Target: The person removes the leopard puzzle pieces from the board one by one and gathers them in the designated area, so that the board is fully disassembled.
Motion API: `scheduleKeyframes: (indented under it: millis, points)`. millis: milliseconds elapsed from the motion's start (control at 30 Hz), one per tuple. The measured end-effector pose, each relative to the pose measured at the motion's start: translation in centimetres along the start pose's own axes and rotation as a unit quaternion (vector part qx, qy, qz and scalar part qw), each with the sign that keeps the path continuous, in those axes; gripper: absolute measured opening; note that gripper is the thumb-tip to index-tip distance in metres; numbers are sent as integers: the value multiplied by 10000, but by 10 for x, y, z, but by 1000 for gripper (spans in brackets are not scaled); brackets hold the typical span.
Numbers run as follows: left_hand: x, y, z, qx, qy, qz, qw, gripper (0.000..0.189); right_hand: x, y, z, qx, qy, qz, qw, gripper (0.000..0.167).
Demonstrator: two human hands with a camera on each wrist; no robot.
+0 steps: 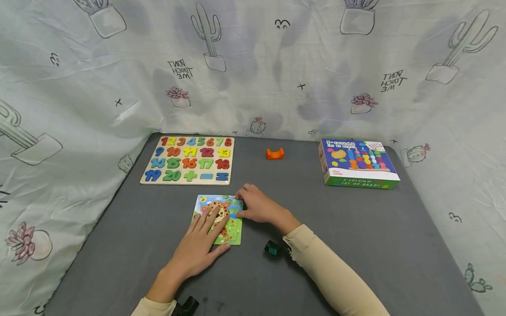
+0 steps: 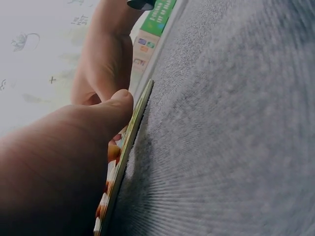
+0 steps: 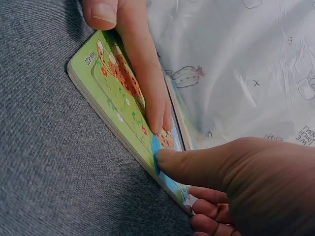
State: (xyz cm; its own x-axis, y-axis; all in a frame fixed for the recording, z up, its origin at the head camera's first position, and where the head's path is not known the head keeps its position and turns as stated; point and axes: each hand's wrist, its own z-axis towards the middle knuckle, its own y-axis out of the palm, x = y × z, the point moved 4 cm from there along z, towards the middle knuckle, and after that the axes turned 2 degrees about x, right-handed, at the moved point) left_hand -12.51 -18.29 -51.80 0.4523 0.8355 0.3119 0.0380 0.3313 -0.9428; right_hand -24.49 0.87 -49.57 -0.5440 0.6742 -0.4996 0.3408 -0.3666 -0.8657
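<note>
A small jigsaw puzzle board [image 1: 236, 232] with a spotted leopard cub on a green and blue scene lies on the grey table. My left hand [image 1: 198, 248] rests across it with fingers spread and straight, covering part of the cub. At the board's far right corner, my right hand [image 1: 258, 205] holds the edge. Its thumb [image 3: 179, 162] presses on the blue part of the picture, and the other fingers curl at the rim. The left wrist view shows the board's thin edge [image 2: 129, 147] low over the table cloth.
A wooden number board [image 1: 186, 181] with coloured numerals lies at the back left. An orange plastic piece [image 1: 275, 154] sits at the back middle. To the back right is a bead set box [image 1: 359, 169]. Cactus-printed cloth [image 1: 253, 66] hangs behind the table.
</note>
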Motion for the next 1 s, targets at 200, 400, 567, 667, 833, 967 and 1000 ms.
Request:
scheduleKeyframes:
  millis: [200, 400, 567, 667, 833, 967, 1000]
  points:
    - [-3, 0, 1, -52, -48, 81, 9999, 79, -9, -1, -1, -77, -138, -482, 9987, 51]
    - [-3, 0, 1, -26, -48, 63, 10000, 79, -12, -2, 0, -46, -42, -343, 9994, 50]
    - [-3, 0, 2, -74, -89, 0, 9999, 84, -9, -2, 1, -60, 48, -39, 10000, 45]
    - [-3, 0, 3, -120, -104, -13, 9999, 88, -9, -1, 1, -116, 108, 95, 9998, 43]
    - [-4, 1, 2, -161, -112, 30, 9998, 88, -11, 1, 0, -231, 96, 226, 9994, 36]
    - [-3, 1, 1, -150, -103, 40, 9998, 89, -13, 3, -1, -200, 92, 72, 9997, 39]
    - [-3, 1, 1, -141, -97, 37, 9998, 89, -13, 2, -2, -163, 110, -31, 9998, 42]
